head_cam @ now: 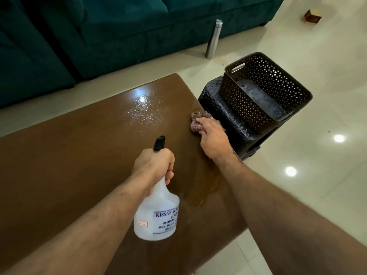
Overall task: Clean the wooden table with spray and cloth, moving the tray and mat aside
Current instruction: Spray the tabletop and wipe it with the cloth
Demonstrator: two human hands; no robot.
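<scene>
The brown wooden table [79, 155] fills the left and middle of the view, with wet spray droplets [143, 108] glistening near its far end. My left hand [153, 165] grips the neck of a translucent white spray bottle [156, 217] with a black nozzle pointing away from me, held above the table. My right hand [210, 135] presses a crumpled checked reddish cloth [196, 122] onto the table's right edge. A dark perforated tray-like basket [264, 92] sits off the table on a black stool. No mat is in sight.
The black plastic stool [228, 120] stands against the table's right edge. A teal sofa [99, 36] runs along the far side. A steel bottle [213, 39] stands on the glossy tiled floor [317, 175]. A small wooden block [312, 16] lies at the far right.
</scene>
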